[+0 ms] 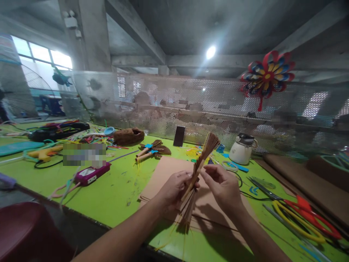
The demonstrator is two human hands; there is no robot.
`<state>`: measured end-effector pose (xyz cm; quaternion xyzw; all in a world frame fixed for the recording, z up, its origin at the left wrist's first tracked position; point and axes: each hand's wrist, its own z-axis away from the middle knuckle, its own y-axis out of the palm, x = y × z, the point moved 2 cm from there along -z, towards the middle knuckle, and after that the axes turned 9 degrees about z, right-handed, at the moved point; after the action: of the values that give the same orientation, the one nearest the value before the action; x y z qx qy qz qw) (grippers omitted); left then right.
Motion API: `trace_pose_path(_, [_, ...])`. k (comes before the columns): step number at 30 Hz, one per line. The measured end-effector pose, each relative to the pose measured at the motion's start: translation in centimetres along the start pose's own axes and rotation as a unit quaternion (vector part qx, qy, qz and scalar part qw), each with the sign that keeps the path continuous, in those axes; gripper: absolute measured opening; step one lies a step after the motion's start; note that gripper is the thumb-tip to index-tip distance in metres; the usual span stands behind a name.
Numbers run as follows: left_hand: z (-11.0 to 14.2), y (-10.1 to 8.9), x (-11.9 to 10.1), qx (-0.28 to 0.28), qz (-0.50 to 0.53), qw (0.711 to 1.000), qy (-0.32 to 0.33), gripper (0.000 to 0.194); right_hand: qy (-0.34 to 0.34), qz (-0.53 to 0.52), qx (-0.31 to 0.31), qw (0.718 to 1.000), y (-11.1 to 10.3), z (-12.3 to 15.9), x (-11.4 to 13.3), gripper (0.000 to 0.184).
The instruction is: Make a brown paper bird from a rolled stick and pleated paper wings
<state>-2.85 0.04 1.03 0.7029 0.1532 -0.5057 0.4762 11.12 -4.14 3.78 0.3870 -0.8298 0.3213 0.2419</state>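
Observation:
Above a stack of brown paper sheets (166, 169), my left hand (178, 185) is closed around a bundle of pleated brown paper (205, 153). The bundle stands tilted, its folds fanning out at the top and again below the hand. Thin yellow strands hang from its lower end. My right hand (225, 187) is at the bundle's right side, fingers curled and thumb and fingertips close together in a pinch by the paper. What lies between those fingertips is too small to make out.
Finished-looking pleated paper pieces with blue bands (154, 150) lie behind left. Red-handled scissors (308, 214) and yellow-handled ones (294, 222) lie at right. A white kettle (241, 151), a phone (179, 136) and a purple power strip (92, 173) also stand or lie on the green table (117, 203).

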Motion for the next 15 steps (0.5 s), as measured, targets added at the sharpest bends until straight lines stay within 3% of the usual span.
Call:
trace_pose_path(5, [-0.12,0.25,0.28,0.038,-0.085,0.994,0.057,0.034,-0.018,0.036,-0.011,0.999,0.58,0.45,0.12,0.011])
trace_pose_path(15, [0.12,0.75,0.68,0.012,-0.169,0.975,0.14,0.039,-0.012,0.032,-0.004,0.999,0.18,0.51,-0.31,0.013])
